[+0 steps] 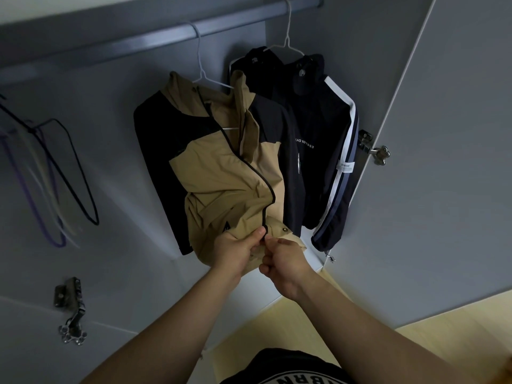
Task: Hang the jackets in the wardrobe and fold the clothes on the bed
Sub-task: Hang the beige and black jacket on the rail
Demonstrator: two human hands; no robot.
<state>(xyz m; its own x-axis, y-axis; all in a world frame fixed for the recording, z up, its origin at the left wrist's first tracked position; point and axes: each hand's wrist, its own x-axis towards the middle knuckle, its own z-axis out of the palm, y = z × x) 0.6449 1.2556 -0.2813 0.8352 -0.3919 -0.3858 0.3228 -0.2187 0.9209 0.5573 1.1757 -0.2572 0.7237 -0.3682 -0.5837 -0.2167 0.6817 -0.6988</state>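
A tan and black jacket [221,167] hangs on a white wire hanger [203,76] from the wardrobe rail [155,40]. Its front zip is partly done up. My left hand [238,250] grips the tan hem beside the bottom of the zip. My right hand [285,259] pinches the other side of the hem right next to it, thumbs almost touching. To the right a dark navy jacket [313,139] with a white sleeve stripe hangs on a second white hanger [286,42].
Several empty hangers [55,176], black, purple and pale, hang at the left of the wardrobe. The open right door [443,162] carries a metal hinge [372,146]. Another hinge [70,309] sits low on the left wall. Pale wood floor [291,322] shows below.
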